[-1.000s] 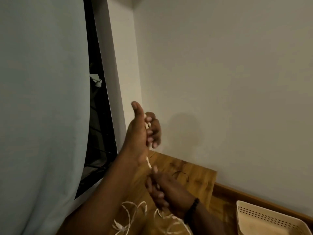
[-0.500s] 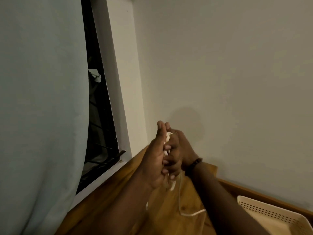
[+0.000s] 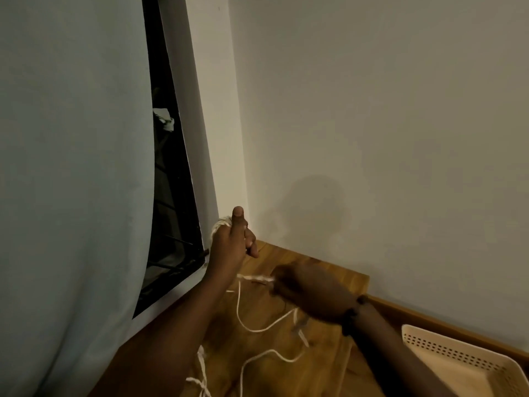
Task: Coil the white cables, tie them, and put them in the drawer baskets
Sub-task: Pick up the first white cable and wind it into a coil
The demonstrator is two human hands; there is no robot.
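Head view. The left hand (image 3: 230, 243), raised at centre frame with thumb upright, has its fingers curled round a small bundle of wound white cable (image 3: 220, 224) that shows at its upper left edge. The right hand (image 3: 307, 293), lower and to the right and blurred by motion, appears to pinch the free run of the same cable (image 3: 257, 278) at its fingertips; the exact finger placement cannot be made out. Between the two hands the cable runs as a short, nearly level span, its long axis left to right across the frame. Slack (image 3: 257, 329) hangs below this span and loops over the wooden tabletop (image 3: 337, 279), with further loose cable (image 3: 201, 373) at the bottom edge. A cream perforated basket (image 3: 446, 343) sits at lower right, well apart from the coil and nearer the right arm. Judged stage: coiling in progress, tying not yet begun. The next wrap depends on carrying the free end up and left to the bundle.
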